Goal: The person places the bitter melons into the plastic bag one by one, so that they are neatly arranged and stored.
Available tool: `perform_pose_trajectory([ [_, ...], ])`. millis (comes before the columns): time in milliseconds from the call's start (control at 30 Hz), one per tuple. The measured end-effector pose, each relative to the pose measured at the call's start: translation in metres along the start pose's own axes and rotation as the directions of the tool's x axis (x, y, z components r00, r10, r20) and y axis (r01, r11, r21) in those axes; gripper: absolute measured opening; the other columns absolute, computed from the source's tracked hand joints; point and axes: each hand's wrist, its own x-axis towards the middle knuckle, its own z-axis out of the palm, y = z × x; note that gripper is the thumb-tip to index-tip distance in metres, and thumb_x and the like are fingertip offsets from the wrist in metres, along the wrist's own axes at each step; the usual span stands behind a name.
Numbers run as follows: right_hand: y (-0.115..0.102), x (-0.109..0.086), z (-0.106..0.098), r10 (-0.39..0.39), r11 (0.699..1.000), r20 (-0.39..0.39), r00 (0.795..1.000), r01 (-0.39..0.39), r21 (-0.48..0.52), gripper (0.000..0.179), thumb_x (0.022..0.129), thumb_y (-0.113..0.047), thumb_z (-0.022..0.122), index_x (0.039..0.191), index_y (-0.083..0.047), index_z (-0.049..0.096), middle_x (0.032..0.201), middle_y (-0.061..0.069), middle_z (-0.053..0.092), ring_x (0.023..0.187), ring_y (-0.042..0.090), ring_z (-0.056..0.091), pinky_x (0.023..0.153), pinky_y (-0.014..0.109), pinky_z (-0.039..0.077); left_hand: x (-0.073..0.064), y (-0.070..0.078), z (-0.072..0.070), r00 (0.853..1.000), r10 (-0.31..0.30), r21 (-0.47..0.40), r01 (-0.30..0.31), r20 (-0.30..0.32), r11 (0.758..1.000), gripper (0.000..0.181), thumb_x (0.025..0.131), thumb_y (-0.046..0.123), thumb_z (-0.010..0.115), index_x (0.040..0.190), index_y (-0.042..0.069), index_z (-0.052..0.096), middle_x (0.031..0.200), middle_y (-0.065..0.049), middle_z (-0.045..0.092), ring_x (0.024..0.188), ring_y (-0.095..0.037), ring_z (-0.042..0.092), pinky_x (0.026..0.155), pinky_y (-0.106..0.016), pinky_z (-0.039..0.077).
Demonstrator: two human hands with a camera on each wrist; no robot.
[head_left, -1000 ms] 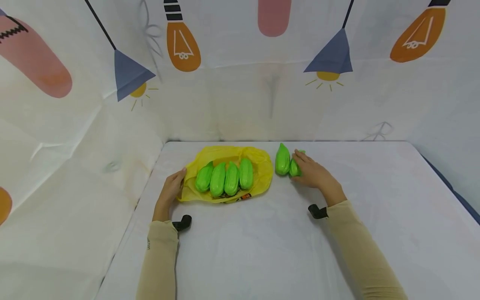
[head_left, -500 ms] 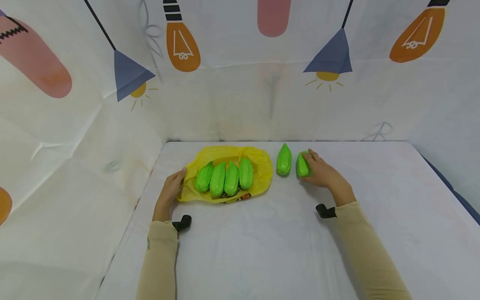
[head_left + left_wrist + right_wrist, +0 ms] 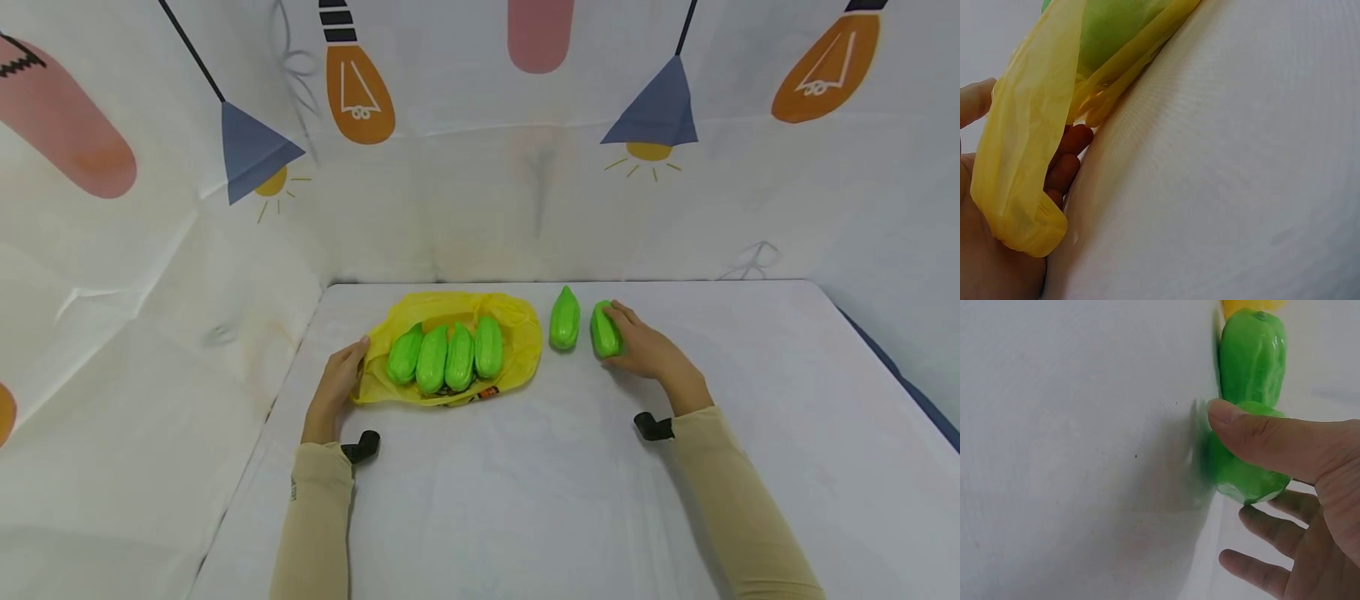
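Observation:
A yellow plastic bag (image 3: 525, 350) lies spread on the table with several glossy green vegetables (image 3: 431, 360) side by side on it. My left hand (image 3: 337, 379) holds the bag's left edge; in the left wrist view the thin yellow film (image 3: 1029, 144) runs between thumb and curled fingers. Right of the bag, one long green vegetable (image 3: 564, 320) with a pointed tip lies on its own. Beside it my right hand (image 3: 643, 346) grips another green vegetable (image 3: 604, 332). The right wrist view shows its thumb (image 3: 1266, 437) across the vegetable, with other fingers behind.
A white cloth covers the table (image 3: 510, 500), whose back edge meets a printed curtain (image 3: 480, 200) close behind the vegetables. Another curtain stretch (image 3: 135, 375) runs along the left side. Black wrist cameras (image 3: 362, 447) stick out from both sleeves.
My right hand has shifted right with its green vegetable, leaving a gap beside the loose one. The left hand stays at the bag's edge. The head view has shifted slightly.

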Motion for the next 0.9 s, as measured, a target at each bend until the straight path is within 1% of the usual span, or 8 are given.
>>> perform_pose_trajectory([
  [200, 0.0035, -0.0014, -0.0016, 0.023, 1.0, -0.006, 1.0, -0.024, -0.009, 0.096, 0.086, -0.024, 0.076, 0.154, 0.001, 0.013, 0.158, 0.031, 0.012, 0.136, 0.055, 0.03, 0.108, 0.066, 0.032, -0.0016, 0.0014, -0.0004, 1.0, -0.004, -0.002, 0.004, -0.003, 1.0, 0.084, 0.095, 0.069, 0.036, 0.15, 0.005, 0.037, 0.158, -0.015, 0.032, 0.146, -0.031, 0.026, 0.121, -0.048, 0.021],
  [333, 0.0071, -0.0027, -0.0013, 0.026, 0.999, 0.005, 1.0, -0.026, -0.024, 0.097, 0.087, -0.025, 0.075, 0.156, -0.002, 0.011, 0.158, 0.03, 0.012, 0.135, 0.055, 0.031, 0.106, 0.067, 0.033, -0.0032, 0.003, 0.0, 1.0, -0.005, 0.0, 0.005, 0.001, 1.0, 0.084, 0.096, 0.069, 0.036, 0.151, 0.006, 0.036, 0.158, -0.015, 0.031, 0.147, -0.031, 0.025, 0.121, -0.048, 0.02],
  [467, 0.007, -0.003, -0.0015, 0.04, 0.999, 0.024, 0.999, -0.039, -0.031, 0.096, 0.088, -0.027, 0.074, 0.157, -0.006, 0.011, 0.16, 0.026, 0.007, 0.137, 0.055, 0.029, 0.106, 0.068, 0.033, -0.0022, 0.0023, -0.0001, 1.0, 0.002, -0.005, -0.002, 0.001, 1.0, 0.081, 0.097, 0.066, 0.036, 0.15, 0.004, 0.037, 0.158, -0.016, 0.031, 0.147, -0.032, 0.024, 0.121, -0.048, 0.02],
  [633, 0.0041, -0.0039, -0.0033, 0.027, 0.999, 0.023, 0.999, -0.026, -0.027, 0.098, 0.087, -0.028, 0.075, 0.157, -0.004, 0.01, 0.164, 0.019, 0.001, 0.142, 0.052, 0.021, 0.109, 0.067, 0.028, -0.0011, 0.0021, 0.001, 1.0, -0.003, -0.004, 0.003, -0.003, 1.0, 0.081, 0.098, 0.064, 0.036, 0.15, 0.002, 0.037, 0.157, -0.017, 0.032, 0.147, -0.033, 0.024, 0.122, -0.048, 0.02],
  [700, 0.0029, -0.0042, -0.0039, 0.007, 0.999, 0.022, 1.0, -0.006, -0.032, 0.098, 0.087, -0.027, 0.075, 0.157, -0.001, 0.01, 0.164, 0.019, 0.0, 0.143, 0.051, 0.019, 0.111, 0.066, 0.026, -0.0015, 0.0027, 0.0014, 1.0, -0.009, 0.0, 0.009, -0.003, 1.0, 0.082, 0.097, 0.065, 0.036, 0.15, 0.003, 0.036, 0.158, -0.016, 0.031, 0.148, -0.032, 0.023, 0.122, -0.048, 0.019],
  [800, 0.001, -0.0038, -0.0044, 0.0, 0.999, 0.028, 1.0, 0.001, -0.04, 0.098, 0.088, -0.027, 0.074, 0.156, 0.0, 0.009, 0.164, 0.019, 0.004, 0.144, 0.049, 0.018, 0.113, 0.063, 0.024, -0.0016, 0.0036, 0.0018, 1.0, -0.012, 0.005, 0.012, -0.005, 1.0, 0.082, 0.097, 0.066, 0.036, 0.151, 0.003, 0.035, 0.158, -0.015, 0.03, 0.149, -0.032, 0.022, 0.122, -0.048, 0.018],
  [900, -0.0003, -0.0038, -0.0054, 0.004, 0.998, 0.032, 0.999, -0.002, -0.058, 0.097, 0.088, -0.026, 0.075, 0.157, -0.005, 0.01, 0.163, 0.021, 0.006, 0.143, 0.05, 0.019, 0.112, 0.064, 0.026, -0.0009, 0.0038, 0.002, 1.0, -0.012, 0.006, 0.012, -0.014, 1.0, 0.082, 0.098, 0.065, 0.037, 0.151, 0.002, 0.035, 0.158, -0.015, 0.031, 0.148, -0.032, 0.023, 0.122, -0.048, 0.018],
])
